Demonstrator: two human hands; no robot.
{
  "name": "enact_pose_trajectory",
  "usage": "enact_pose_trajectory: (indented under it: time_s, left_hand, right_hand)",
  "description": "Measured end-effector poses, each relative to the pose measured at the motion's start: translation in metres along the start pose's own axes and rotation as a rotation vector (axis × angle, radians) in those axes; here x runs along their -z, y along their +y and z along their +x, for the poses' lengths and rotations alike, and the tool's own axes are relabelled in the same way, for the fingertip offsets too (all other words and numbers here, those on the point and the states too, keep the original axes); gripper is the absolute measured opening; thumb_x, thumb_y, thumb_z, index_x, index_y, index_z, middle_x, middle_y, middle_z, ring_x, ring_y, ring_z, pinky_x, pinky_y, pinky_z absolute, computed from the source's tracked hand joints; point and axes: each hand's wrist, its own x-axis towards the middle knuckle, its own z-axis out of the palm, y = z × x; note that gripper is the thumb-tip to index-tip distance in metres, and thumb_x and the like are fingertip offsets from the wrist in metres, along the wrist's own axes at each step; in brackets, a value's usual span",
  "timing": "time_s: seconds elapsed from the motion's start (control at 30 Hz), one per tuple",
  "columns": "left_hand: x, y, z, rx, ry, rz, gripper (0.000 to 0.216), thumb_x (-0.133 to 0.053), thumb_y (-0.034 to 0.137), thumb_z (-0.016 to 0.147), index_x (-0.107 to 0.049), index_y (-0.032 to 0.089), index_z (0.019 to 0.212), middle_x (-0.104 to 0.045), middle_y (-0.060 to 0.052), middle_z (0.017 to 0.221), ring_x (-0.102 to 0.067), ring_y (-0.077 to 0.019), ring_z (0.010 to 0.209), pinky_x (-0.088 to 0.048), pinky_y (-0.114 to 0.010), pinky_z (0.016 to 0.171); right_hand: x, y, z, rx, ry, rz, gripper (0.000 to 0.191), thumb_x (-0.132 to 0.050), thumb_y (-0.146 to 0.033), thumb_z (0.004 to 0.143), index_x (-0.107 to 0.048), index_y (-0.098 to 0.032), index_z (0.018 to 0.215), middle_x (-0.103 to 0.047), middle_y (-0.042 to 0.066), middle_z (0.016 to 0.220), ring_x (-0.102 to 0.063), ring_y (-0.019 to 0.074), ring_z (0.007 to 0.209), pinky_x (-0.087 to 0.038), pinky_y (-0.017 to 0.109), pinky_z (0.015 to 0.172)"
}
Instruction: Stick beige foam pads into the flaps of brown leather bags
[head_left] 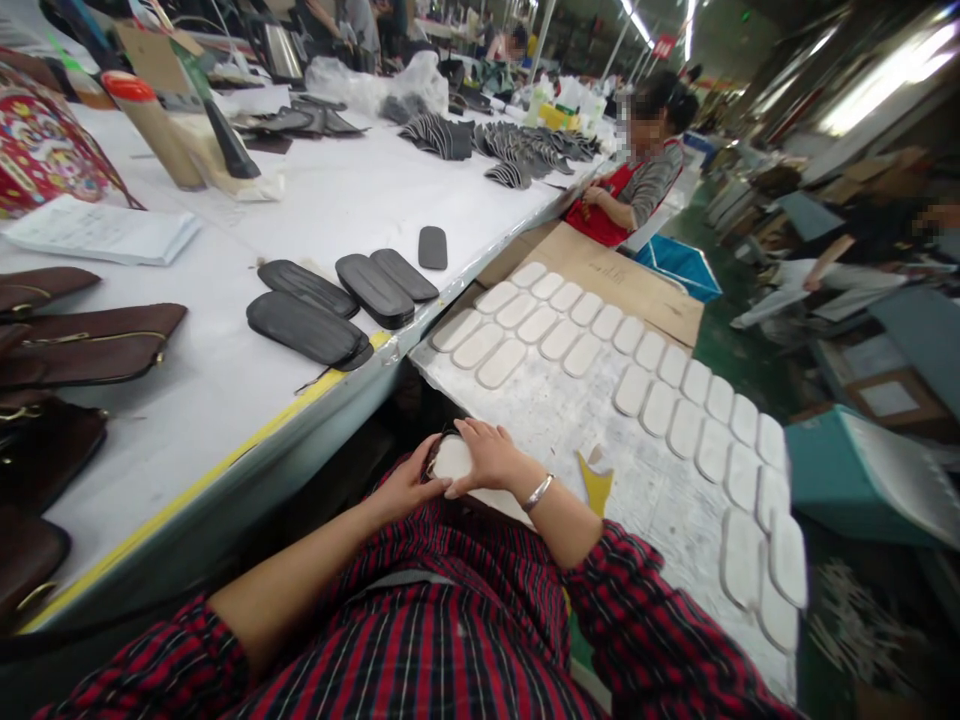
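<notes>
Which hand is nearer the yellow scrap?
Right. The right hand lies on the white pad, just left of the yellow scrap; the left hand grips the pad's other end, farther away.

Black pads (pixel 304 328) on the table (pixel 214 395) — brown bags (pixel 90 345) left.

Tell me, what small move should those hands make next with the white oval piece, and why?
Probably lay the white oval piece on the bare part of the board, beside the rows of matching ovals. The left hand grips its end, the right hand lies flat on it, and it sits at the board's near edge, apart from the rows.
</notes>
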Motion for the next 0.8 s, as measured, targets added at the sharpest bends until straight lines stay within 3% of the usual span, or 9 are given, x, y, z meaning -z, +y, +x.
enact_pose_trajectory:
  time_s: [0.07, 0.17, 0.23, 0.3, 0.37, 0.43, 0.57, 0.67, 0.8]
  left_hand:
    - [0.006, 0.001, -0.001, -0.005, -0.040, 0.092, 0.070, -0.050, 0.044, 0.080, -0.019, 0.018, 0.137, -0.035, -0.011, 0.139, -0.037, -0.0231, 0.125, -0.027, -0.041, 0.106]
    - [0.009, 0.009, -0.003, -0.050, 0.010, 0.313, 0.073, -0.047, 0.049, 0.081, -0.016, 0.017, 0.139, -0.030, -0.014, 0.142, -0.034, -0.0245, 0.127, -0.028, -0.043, 0.104]
    - [0.003, 0.021, -0.004, -0.167, 0.080, 0.524, 0.080, -0.050, 0.054, 0.077, -0.016, 0.017, 0.139, -0.026, -0.014, 0.144, -0.028, -0.0269, 0.130, -0.021, -0.047, 0.106]
    - [-0.012, 0.036, -0.002, -0.333, 0.055, 0.711, 0.085, -0.053, 0.058, 0.073, -0.019, 0.017, 0.139, -0.025, -0.014, 0.144, -0.021, -0.0280, 0.132, -0.009, -0.050, 0.108]
    - [-0.034, 0.052, 0.006, -0.473, -0.059, 0.819, 0.089, -0.053, 0.063, 0.070, -0.021, 0.017, 0.139, -0.025, -0.013, 0.145, -0.018, -0.0279, 0.133, 0.000, -0.050, 0.108]
    - [-0.059, 0.065, 0.018, -0.527, -0.176, 0.869, 0.098, -0.052, 0.070, 0.064, -0.021, 0.015, 0.139, -0.023, -0.015, 0.145, -0.017, -0.0286, 0.133, 0.004, -0.051, 0.107]
    - [-0.097, 0.077, 0.044, -0.424, -0.314, 0.922, 0.112, -0.050, 0.079, 0.053, -0.022, 0.010, 0.138, -0.026, -0.019, 0.143, -0.021, -0.0316, 0.131, 0.001, -0.053, 0.106]
    - [-0.104, 0.082, 0.055, -0.330, -0.369, 0.962, 0.111, -0.055, 0.076, 0.051, -0.028, 0.011, 0.137, -0.030, -0.019, 0.141, -0.025, -0.0331, 0.129, -0.004, -0.053, 0.105]
    - [-0.102, 0.088, 0.057, -0.309, -0.416, 1.003, 0.099, -0.056, 0.071, 0.057, -0.032, 0.016, 0.136, -0.031, -0.016, 0.141, -0.027, -0.0332, 0.129, -0.009, -0.054, 0.104]
  right_hand:
    - [0.007, -0.001, 0.001, 0.026, 0.020, 0.030, 0.117, -0.070, -0.067, 0.043, -0.023, -0.017, 0.139, -0.027, 0.017, 0.141, -0.024, 0.0341, 0.128, -0.015, 0.056, 0.102]
    - [0.027, 0.012, -0.019, 0.080, 0.112, 0.183, 0.100, -0.063, -0.064, 0.059, -0.025, -0.015, 0.137, -0.032, 0.015, 0.140, -0.029, 0.0271, 0.128, -0.023, 0.044, 0.104]
    - [0.039, 0.031, -0.047, 0.049, 0.247, 0.318, 0.083, -0.056, -0.058, 0.072, -0.026, -0.016, 0.137, -0.034, 0.011, 0.139, -0.033, 0.0215, 0.126, -0.028, 0.037, 0.104]
    - [0.042, 0.055, -0.081, -0.045, 0.396, 0.447, 0.068, -0.053, -0.051, 0.078, -0.032, -0.019, 0.134, -0.038, 0.009, 0.137, -0.039, 0.0191, 0.122, -0.033, 0.034, 0.101]
    - [0.031, 0.077, -0.113, -0.178, 0.516, 0.574, 0.054, -0.050, -0.046, 0.081, -0.042, -0.018, 0.126, -0.047, 0.009, 0.129, -0.047, 0.0183, 0.115, -0.040, 0.032, 0.094]
    - [0.008, 0.094, -0.140, -0.347, 0.589, 0.636, 0.044, -0.046, -0.043, 0.083, -0.050, -0.015, 0.117, -0.056, 0.010, 0.118, -0.054, 0.0186, 0.107, -0.044, 0.031, 0.089]
    - [-0.045, 0.119, -0.172, -0.628, 0.543, 0.543, 0.037, -0.043, -0.040, 0.084, -0.057, -0.015, 0.107, -0.063, 0.008, 0.108, -0.058, 0.0182, 0.099, -0.044, 0.029, 0.086]
    - [-0.071, 0.141, -0.182, -0.792, 0.513, 0.473, 0.034, -0.042, -0.036, 0.085, -0.057, -0.013, 0.104, -0.064, 0.011, 0.102, -0.060, 0.0209, 0.094, -0.045, 0.032, 0.083]
    - [-0.084, 0.179, -0.180, -1.020, 0.470, 0.342, 0.042, -0.044, -0.037, 0.083, -0.051, -0.006, 0.110, -0.057, 0.022, 0.110, -0.055, 0.0289, 0.103, -0.042, 0.038, 0.085]
